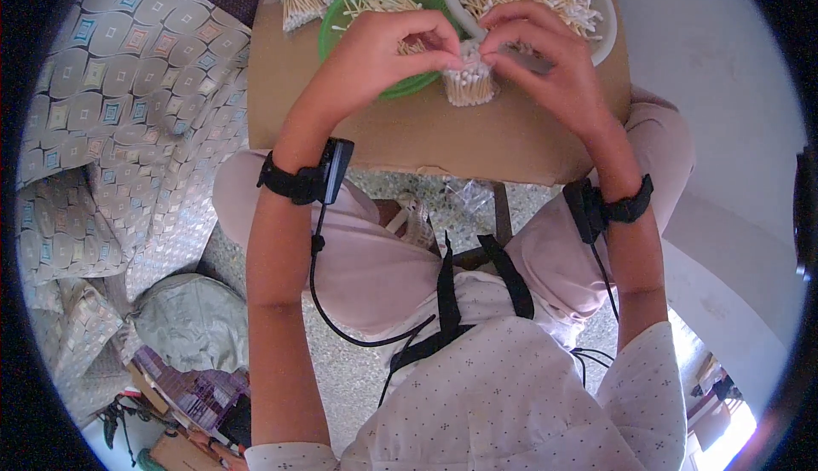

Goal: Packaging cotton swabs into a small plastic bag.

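Observation:
A small clear plastic bag of cotton swabs (470, 88) stands on the cardboard-covered table, white tips up. My left hand (409, 43) pinches the left side of the bag's top between thumb and fingers. On the other side my right hand (545, 49) grips the bag's top edge with thumb and forefinger, the other fingers curled. Just behind my left hand is a green basket (325, 37) with loose cotton swabs in it. A white bowl (609, 32), heaped with cotton swabs, sits behind my right hand.
Several filled bags of cotton swabs (302, 7) lie at the table's far left. The brown cardboard tabletop (400, 147) ends just before my knees. Black wrist devices (328, 173) with cables hang from both forearms. A patterned fabric-covered seat (128, 88) stands to the left, a pale wall (724, 88) to the right.

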Motion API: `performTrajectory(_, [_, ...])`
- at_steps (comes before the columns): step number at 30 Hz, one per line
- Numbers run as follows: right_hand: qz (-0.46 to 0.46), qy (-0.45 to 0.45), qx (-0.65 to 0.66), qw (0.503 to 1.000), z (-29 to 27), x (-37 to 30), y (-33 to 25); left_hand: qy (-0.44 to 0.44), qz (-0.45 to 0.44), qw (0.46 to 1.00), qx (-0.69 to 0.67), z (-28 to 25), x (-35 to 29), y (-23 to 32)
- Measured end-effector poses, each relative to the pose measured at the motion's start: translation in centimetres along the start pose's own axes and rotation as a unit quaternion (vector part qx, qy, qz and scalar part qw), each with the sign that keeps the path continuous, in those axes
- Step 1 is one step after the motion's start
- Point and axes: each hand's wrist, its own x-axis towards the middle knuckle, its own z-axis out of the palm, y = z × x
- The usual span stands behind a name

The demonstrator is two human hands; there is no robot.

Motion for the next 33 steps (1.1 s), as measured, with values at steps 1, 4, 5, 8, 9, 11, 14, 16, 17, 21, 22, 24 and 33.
performTrajectory(1, [0.002,-0.004,0.007,1.0,0.04,0.01,-0.12,0.0,0.0,1.0,0.0,0.0,0.01,0.13])
performTrajectory(4, [0.008,-0.011,0.008,1.0,0.11,-0.12,-0.07,-0.007,0.004,1.0,0.017,0.12,-0.04,0.27])
performTrajectory(5, [0.01,-0.014,0.002,1.0,0.12,-0.17,-0.04,-0.01,0.011,1.0,0.021,0.17,-0.05,0.16])
performTrajectory(8, [-0.003,-0.016,-0.01,1.0,0.13,-0.05,-0.13,-0.018,0.027,0.999,0.042,0.13,-0.01,-0.18])
performTrajectory(9, [-0.003,-0.016,-0.01,1.0,0.1,-0.05,-0.12,-0.023,0.04,0.997,0.057,0.1,0.03,-0.23])
performTrajectory(11, [-0.017,-0.02,-0.025,0.999,0.05,-0.07,-0.1,-0.023,0.049,0.996,0.074,-0.01,0.02,-0.3])
performTrajectory(14, [-0.009,-0.009,-0.003,1.0,0.11,-0.12,0.04,-0.026,0.039,0.995,0.09,0.1,-0.04,-0.14])
performTrajectory(16, [-0.011,-0.011,-0.006,1.0,0.15,-0.08,-0.04,-0.028,0.019,0.995,0.089,0.11,-0.18,-0.17])
performTrajectory(17, [-0.013,-0.012,-0.01,1.0,0.16,-0.06,-0.07,-0.025,0.027,0.995,0.09,0.13,-0.22,-0.27])
performTrajectory(21, [-0.021,-0.017,-0.016,1.0,0.12,-0.06,-0.04,-0.017,0.126,0.975,0.183,-0.08,-0.03,-0.05])
performTrajectory(22, [-0.023,-0.018,-0.017,0.999,0.13,-0.09,0.02,-0.017,0.126,0.975,0.183,-0.08,-0.02,-0.09])
performTrajectory(24, [-0.025,-0.018,-0.017,0.999,0.16,-0.09,0.03,-0.019,0.153,0.962,0.225,-0.1,0.02,-0.1])
performTrajectory(33, [0.076,0.125,-0.013,0.989,-0.63,0.15,0.15,0.063,0.111,0.988,0.083,-0.04,0.06,0.08])
